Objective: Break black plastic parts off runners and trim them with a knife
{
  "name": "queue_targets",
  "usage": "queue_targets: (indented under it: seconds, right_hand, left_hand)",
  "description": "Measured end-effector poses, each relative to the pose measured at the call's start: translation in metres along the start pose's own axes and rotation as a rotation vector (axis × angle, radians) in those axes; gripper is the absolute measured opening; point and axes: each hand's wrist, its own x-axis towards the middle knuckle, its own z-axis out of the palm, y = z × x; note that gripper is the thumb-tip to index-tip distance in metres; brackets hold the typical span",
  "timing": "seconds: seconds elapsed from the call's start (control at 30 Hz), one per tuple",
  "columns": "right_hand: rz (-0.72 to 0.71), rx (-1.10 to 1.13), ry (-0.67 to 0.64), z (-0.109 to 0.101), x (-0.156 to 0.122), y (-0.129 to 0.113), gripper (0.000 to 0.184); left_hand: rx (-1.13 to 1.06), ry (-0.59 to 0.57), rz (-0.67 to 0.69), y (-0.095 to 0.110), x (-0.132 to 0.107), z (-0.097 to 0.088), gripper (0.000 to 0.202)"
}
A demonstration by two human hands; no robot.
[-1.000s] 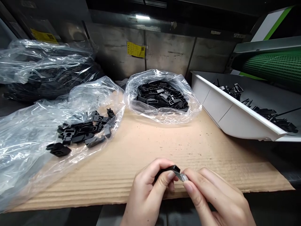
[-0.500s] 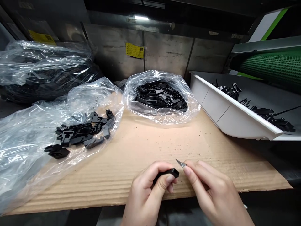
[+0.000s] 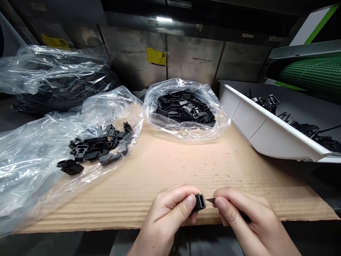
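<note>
Between the thumb and fingers of my left hand (image 3: 170, 213) is a small black plastic part (image 3: 198, 204), its hollow rectangular end facing right. My right hand (image 3: 245, 213) pinches a craft knife (image 3: 211, 200) close to its blade; the handle is mostly hidden in the fingers. The blade tip points left and is at or just beside the part's open end; whether they touch I cannot tell. Both hands are over the front edge of a cardboard sheet (image 3: 160, 170).
Black parts (image 3: 98, 147) lie on a clear plastic bag (image 3: 39, 156) at left, below a fuller bag (image 3: 64, 85). An open bag (image 3: 223, 122) of black parts stands at the back middle. At right, a white bin (image 3: 269, 129) holds black pieces, beside a green mesh roll (image 3: 314, 71).
The black part has turned so its open end faces me more. The knife blade has come down and levelled toward that end. The view has shifted slightly.
</note>
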Motion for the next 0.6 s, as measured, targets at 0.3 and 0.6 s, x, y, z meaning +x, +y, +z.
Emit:
queue_targets:
  seconds: [0.3, 0.6]
  right_hand:
    - [0.0, -0.011, -0.089, -0.0031, 0.009, -0.0034, 0.025]
    - [0.035, -0.079, -0.146, -0.0068, 0.0097, -0.0048, 0.028]
  left_hand:
    - [0.049, -0.035, 0.044, -0.0009, -0.0001, -0.0016, 0.023]
    - [0.137, -0.061, 0.066, -0.002, 0.0001, -0.0046, 0.023]
